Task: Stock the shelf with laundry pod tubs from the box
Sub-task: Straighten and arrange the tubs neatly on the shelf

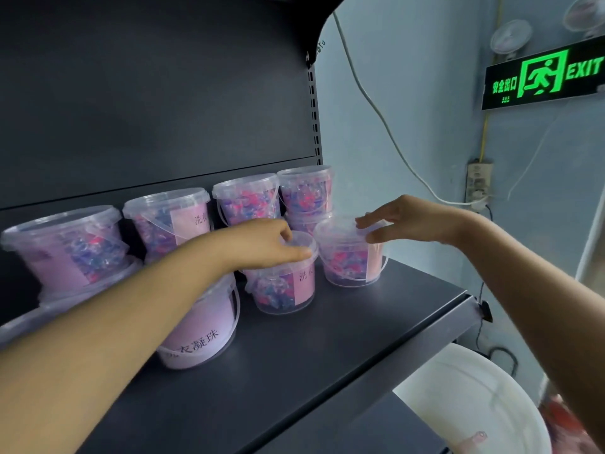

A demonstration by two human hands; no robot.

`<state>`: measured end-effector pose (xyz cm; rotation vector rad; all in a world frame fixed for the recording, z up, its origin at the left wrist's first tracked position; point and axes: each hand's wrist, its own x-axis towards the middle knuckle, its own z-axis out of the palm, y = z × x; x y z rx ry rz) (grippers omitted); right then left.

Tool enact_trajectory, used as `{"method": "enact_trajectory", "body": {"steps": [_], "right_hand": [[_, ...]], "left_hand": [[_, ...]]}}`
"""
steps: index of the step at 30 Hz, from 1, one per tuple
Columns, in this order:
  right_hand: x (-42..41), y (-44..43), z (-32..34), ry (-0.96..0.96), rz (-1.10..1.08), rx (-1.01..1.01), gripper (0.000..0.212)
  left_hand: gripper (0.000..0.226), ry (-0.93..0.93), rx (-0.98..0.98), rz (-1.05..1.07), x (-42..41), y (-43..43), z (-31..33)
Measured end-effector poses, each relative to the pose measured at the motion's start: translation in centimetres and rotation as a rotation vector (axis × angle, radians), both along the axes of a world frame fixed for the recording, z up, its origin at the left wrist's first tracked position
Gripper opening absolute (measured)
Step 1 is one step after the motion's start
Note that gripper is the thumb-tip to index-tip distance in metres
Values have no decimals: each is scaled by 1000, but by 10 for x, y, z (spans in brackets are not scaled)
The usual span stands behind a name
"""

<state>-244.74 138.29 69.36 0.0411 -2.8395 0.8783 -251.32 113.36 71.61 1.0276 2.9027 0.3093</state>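
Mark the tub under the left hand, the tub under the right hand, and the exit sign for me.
Clear plastic tub under left hand [284,286], head view, front wall beside pink label.
Clear plastic tub under right hand [350,263], head view, front wall.
Green glowing exit sign [545,75], head view, running-figure panel.

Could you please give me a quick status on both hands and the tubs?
Left hand on lid of clear plastic pod tub. Right hand on lid of neighbouring clear tub. Both tubs standing on dark metal shelf. Nothing blocking.

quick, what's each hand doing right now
Left hand: resting on the lid of the front middle tub, fingers curled over it.
Right hand: open, fingertips on the lid of the rightmost front tub.
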Motion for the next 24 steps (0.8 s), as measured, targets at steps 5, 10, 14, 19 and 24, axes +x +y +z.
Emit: {"method": "enact_trajectory", "body": {"steps": [5, 10, 14, 19, 24], "right_hand": [[-9, -12, -14, 216, -107, 46, 32], [-18, -31, -16, 324, -113, 213, 37], [-7, -10, -1, 139, -23, 5, 30], [-11, -11, -13, 131, -6, -47, 26], [-14, -16, -8, 150, -23, 33, 30]], "left_hand": [[55, 257, -75, -13, 1, 13, -21], [47, -21, -131, -99, 0, -3, 9], [41, -138, -61, -107, -3, -14, 11], [47, 92, -57, -104, 2, -9, -5], [48, 121, -33, -94, 5, -9, -7]]}}
